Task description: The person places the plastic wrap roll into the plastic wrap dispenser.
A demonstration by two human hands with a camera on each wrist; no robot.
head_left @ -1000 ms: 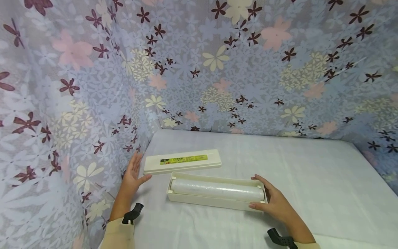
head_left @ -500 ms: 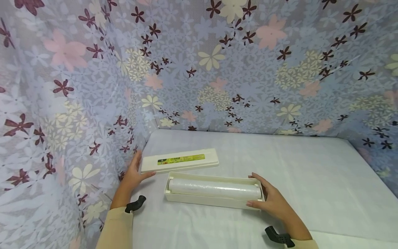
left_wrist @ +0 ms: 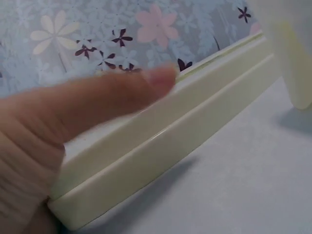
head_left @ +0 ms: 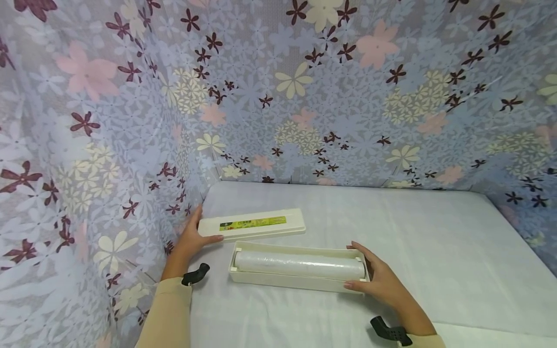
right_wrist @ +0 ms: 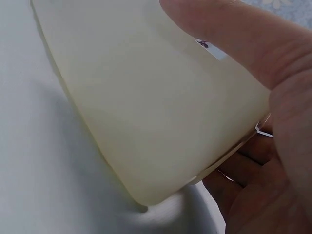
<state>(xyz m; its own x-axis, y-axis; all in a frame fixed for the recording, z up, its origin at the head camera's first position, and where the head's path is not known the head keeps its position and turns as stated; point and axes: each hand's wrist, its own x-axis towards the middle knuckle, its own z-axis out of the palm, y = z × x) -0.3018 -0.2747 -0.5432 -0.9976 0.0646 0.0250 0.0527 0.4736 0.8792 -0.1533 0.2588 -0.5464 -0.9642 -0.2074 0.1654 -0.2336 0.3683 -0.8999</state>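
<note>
My right hand (head_left: pixel 380 279) grips the right end of a long cream plastic box (head_left: pixel 287 282), thumb on its front wall and fingers behind. In the box lies a shiny, clear-whitish roll of cling film (head_left: pixel 300 265). The box's front wall (right_wrist: pixel 131 107) fills much of the right wrist view. At the left end of the cream lid (head_left: pixel 252 233), which has a green and yellow label (head_left: pixel 252 223), is my left hand (head_left: pixel 190 239). Its thumb (left_wrist: pixel 117 92) lies straight over the lid's front edge in the left wrist view; the other fingers are mostly hidden there.
A white cloth-covered surface (head_left: pixel 417 241) bears the box and the lid. Flowered cloth (head_left: pixel 304 106) rises behind it and along the left side, close to the left hand. A black wrist mount (head_left: pixel 196 274) sits on each wrist.
My left hand has moved rightward and closer around the lid's left end, its thumb now over the front edge. The right hand keeps its hold on the box. The head view has shifted slightly.
</note>
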